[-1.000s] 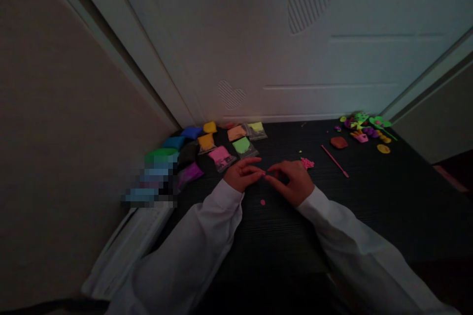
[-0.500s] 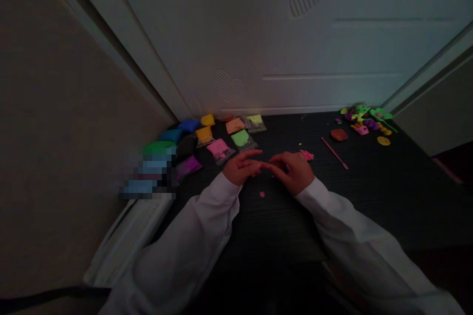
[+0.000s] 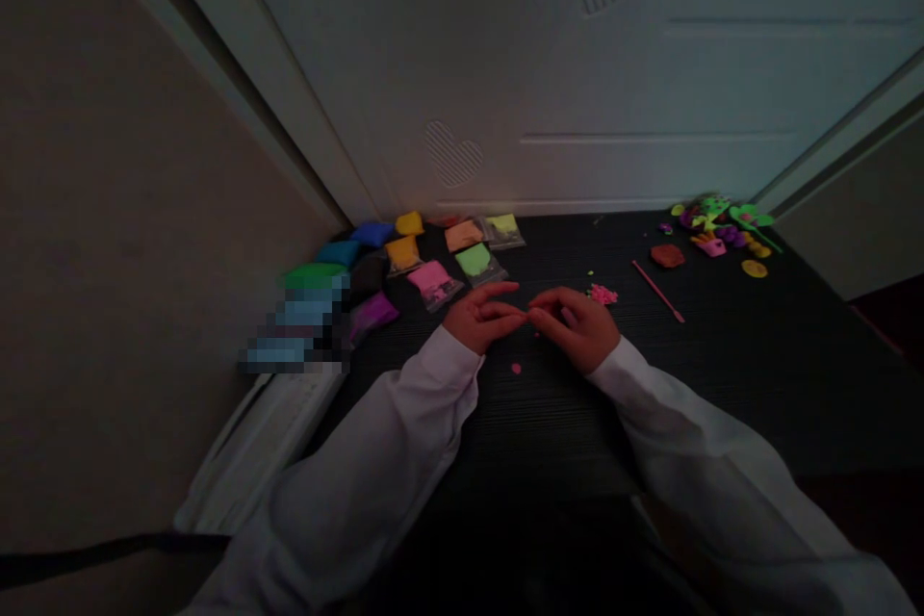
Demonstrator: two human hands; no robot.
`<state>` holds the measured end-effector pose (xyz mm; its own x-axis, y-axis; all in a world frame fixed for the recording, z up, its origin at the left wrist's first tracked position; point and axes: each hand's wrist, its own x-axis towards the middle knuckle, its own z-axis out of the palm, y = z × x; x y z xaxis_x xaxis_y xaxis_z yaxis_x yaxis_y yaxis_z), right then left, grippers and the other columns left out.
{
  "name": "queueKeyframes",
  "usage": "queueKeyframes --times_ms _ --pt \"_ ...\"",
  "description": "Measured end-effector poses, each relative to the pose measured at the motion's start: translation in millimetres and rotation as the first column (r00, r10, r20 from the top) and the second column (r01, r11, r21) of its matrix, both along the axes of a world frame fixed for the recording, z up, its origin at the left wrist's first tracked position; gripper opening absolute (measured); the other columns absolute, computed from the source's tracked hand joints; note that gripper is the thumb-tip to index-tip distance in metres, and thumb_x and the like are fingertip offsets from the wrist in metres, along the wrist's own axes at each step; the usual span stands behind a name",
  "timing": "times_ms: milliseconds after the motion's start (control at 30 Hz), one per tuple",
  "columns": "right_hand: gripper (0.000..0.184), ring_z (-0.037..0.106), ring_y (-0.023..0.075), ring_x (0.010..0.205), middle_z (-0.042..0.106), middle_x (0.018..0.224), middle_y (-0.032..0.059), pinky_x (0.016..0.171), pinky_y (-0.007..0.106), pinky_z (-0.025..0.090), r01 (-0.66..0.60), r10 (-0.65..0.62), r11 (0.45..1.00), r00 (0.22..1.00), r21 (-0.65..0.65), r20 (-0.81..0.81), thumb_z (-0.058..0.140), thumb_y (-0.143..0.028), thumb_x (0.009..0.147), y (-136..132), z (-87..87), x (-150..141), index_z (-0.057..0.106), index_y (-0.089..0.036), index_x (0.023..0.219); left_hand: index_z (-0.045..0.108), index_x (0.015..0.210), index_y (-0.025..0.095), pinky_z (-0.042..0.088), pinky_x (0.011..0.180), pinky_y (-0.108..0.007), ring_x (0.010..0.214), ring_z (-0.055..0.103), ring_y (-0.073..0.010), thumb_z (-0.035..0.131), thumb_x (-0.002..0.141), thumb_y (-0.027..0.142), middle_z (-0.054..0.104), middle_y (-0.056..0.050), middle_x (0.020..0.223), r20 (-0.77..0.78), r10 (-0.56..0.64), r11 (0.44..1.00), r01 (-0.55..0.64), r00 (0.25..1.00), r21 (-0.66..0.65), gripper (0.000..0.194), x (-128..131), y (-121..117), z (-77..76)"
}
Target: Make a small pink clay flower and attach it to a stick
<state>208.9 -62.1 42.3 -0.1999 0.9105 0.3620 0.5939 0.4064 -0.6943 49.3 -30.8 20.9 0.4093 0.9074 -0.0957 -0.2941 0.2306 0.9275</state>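
Over the dark tabletop my left hand [image 3: 477, 318] has its thumb and a finger closed in a pinch, with the index finger stretched out above. My right hand [image 3: 579, 327] is pinched too, and the fingertips of both hands meet. Anything between those tips is too small to make out. A pinkish patch shows inside the curl of my right fingers; I cannot tell what it is. Just below the hands lies a small flat pink disc [image 3: 516, 369]. Beyond my right hand sits a heap of tiny pink clay bits [image 3: 603, 295].
Bags of coloured clay [image 3: 433, 283] crowd the back left. To the right are a thin pink modelling tool [image 3: 658, 292], a reddish-brown lump [image 3: 667, 256] and colourful clay shapes [image 3: 711, 245]. A white door panel [image 3: 476, 48] rises behind; a pale long packet [image 3: 264, 452] lies left.
The view has tilted slightly. My right fingers have shifted from over the left fingers to tip against tip, and the left thumb and finger now reach straighter toward the right.
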Motion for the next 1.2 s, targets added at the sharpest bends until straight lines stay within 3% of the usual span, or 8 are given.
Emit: queueKeyframes --times_ms 400,733,900,1200 --pt "0.017 0.051 0.0114 0.062 0.056 0.067 -0.0006 0.063 0.026 0.038 -0.005 0.005 1.000 1.000 -0.006 0.026 0.048 -0.031 0.075 -1.0 -1.5 -0.2 0.055 -0.018 0.084 0.047 0.094 0.016 0.041 0.056 -0.019 0.057 0.057 -0.0076 0.067 0.053 0.012 0.062 0.004 0.062 0.009 0.055 0.999 -0.055 0.998 0.002 0.046 0.0 0.1 1.5" --pt "0.021 0.049 0.0098 0.057 0.054 0.062 -0.0018 0.059 0.024 0.036 -0.021 0.020 1.000 0.998 0.015 0.063 0.051 -0.036 0.072 -0.7 -2.8 -2.7 0.056 -0.019 0.082 0.049 0.092 0.015 0.040 0.054 -0.019 0.058 0.056 -0.0089 0.066 0.053 0.013 0.063 0.002 0.063 0.002 0.014 1.000 -0.014 1.000 0.021 0.043 1.7 -2.2 0.4" --pt "0.023 0.049 0.0100 0.057 0.055 0.063 -0.0009 0.056 0.023 0.037 -0.034 0.032 0.999 0.997 0.017 0.073 0.049 -0.037 0.073 2.9 -7.2 0.3 0.057 -0.018 0.085 0.050 0.093 0.015 0.038 0.050 -0.020 0.049 0.051 -0.0073 0.065 0.055 0.020 0.063 0.000 0.061 0.040 -0.009 1.000 0.009 0.999 -0.003 0.041 1.0 -1.7 2.2" --pt "0.022 0.052 0.0115 0.066 0.060 0.073 0.0008 0.063 0.025 0.038 -0.073 0.072 0.997 0.992 0.011 0.101 0.047 -0.033 0.076 6.5 -8.1 4.6 0.060 -0.023 0.090 0.053 0.086 0.013 0.034 0.050 -0.021 0.052 0.050 -0.0085 0.065 0.053 0.023 0.062 -0.002 0.063 0.086 -0.021 0.997 0.026 0.996 -0.066 0.037 2.0 -0.8 4.6"
